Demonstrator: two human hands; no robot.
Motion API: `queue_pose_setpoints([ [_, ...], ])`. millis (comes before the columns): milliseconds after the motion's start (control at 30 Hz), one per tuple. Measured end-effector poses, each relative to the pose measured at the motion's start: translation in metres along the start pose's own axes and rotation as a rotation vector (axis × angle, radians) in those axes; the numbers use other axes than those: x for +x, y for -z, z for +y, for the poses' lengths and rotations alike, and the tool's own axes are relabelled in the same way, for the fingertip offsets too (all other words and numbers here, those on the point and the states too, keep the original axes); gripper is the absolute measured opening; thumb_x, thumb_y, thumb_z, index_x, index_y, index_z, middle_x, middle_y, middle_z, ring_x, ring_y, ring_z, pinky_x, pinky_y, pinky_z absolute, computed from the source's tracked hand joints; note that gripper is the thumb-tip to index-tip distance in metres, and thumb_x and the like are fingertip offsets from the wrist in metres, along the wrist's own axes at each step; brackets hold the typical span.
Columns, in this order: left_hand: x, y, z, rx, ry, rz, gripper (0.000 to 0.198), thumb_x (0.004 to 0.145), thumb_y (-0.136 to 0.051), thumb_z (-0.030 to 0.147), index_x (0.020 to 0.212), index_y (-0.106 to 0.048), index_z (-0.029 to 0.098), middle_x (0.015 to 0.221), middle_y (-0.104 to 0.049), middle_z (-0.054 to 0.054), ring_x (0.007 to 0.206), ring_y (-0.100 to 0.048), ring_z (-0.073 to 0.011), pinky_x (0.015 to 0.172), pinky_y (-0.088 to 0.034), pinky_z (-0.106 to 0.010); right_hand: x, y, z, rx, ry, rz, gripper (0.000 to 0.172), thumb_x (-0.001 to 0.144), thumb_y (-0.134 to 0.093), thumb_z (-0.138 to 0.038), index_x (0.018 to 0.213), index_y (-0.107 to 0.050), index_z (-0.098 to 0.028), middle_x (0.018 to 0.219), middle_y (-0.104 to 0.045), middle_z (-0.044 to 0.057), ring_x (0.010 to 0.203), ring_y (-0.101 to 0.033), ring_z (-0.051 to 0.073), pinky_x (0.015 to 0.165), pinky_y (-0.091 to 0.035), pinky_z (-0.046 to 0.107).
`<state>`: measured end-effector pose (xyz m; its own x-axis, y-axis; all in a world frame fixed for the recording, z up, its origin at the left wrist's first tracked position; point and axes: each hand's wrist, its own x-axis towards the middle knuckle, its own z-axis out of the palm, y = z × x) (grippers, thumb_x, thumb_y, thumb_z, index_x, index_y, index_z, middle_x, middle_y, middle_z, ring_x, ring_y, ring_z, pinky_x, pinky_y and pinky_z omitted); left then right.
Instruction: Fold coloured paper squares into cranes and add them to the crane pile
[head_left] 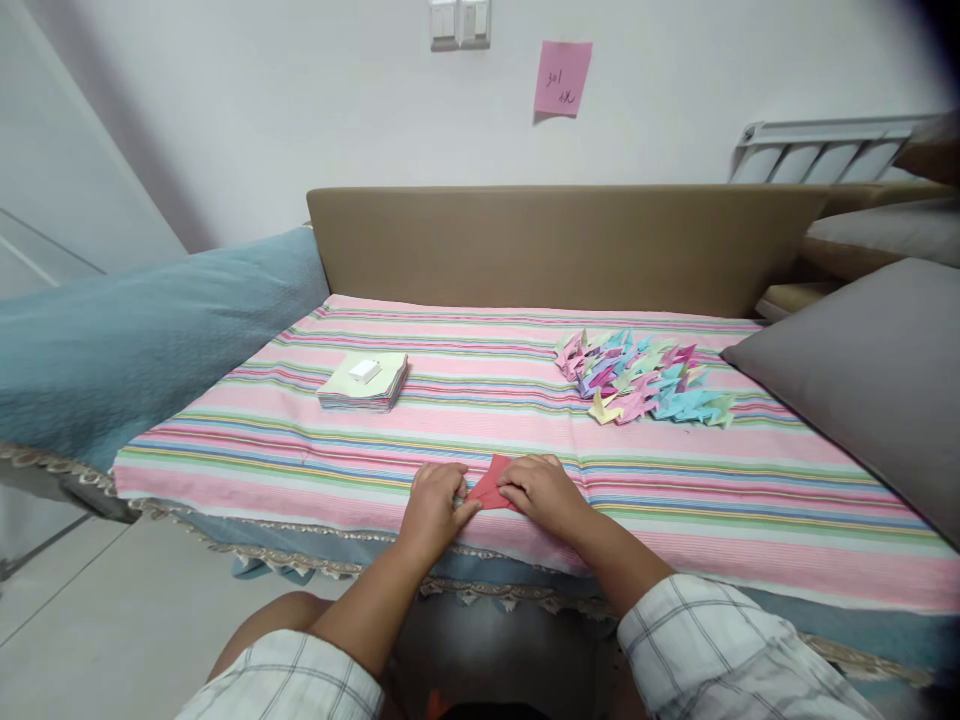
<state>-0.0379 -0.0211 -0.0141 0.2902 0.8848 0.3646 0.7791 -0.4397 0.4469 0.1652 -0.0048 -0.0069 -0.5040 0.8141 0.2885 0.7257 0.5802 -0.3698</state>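
A red sheet of folded paper (491, 484) lies on the striped cloth near the front edge, creased into a pointed shape. My left hand (437, 502) grips its left corner, with the thumb on top and the fingers curled. On the right side, my right hand (546, 490) pinches the paper between thumb and bent fingers. Both hands rest low over the cloth, and parts of the paper are hidden under the fingers.
Folded paper cranes (637, 380) in several colours lie in a cluster at the back right. A stack of square paper (360, 392) with a small white block (365, 371) on top sits left. A grey cushion (862, 380) borders the right; a brown backrest (562, 245) stands behind.
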Motion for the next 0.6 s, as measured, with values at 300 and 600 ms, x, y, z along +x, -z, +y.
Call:
queue_pose_setpoints([
  [300, -0.003, 0.019, -0.001, -0.026, -0.153, -0.069, 0.028, 0.068, -0.068, 0.021, 0.094, -0.057, 0.020, 0.105, -0.063, -0.007, 0.099, -0.055, -0.0218, 0.090, -0.039, -0.040, -0.001, 0.001, 0.000, 0.008, 0.004, -0.010, 0.010, 0.084, -0.056, -0.024, 0.084, -0.066, -0.022, 0.089, -0.067, 0.003, 0.090, -0.056, 0.017, 0.080, -0.031, 0.032],
  [600, -0.017, 0.003, 0.026, 0.320, -0.510, 0.169, 0.029, 0.086, -0.050, 0.017, 0.112, -0.057, 0.026, 0.118, -0.060, -0.003, 0.115, -0.046, -0.0205, 0.108, -0.017, -0.048, -0.001, 0.001, -0.001, 0.023, 0.015, 0.018, 0.011, 0.084, -0.056, -0.022, 0.086, -0.066, -0.023, 0.088, -0.067, 0.002, 0.090, -0.056, 0.017, 0.079, -0.032, 0.033],
])
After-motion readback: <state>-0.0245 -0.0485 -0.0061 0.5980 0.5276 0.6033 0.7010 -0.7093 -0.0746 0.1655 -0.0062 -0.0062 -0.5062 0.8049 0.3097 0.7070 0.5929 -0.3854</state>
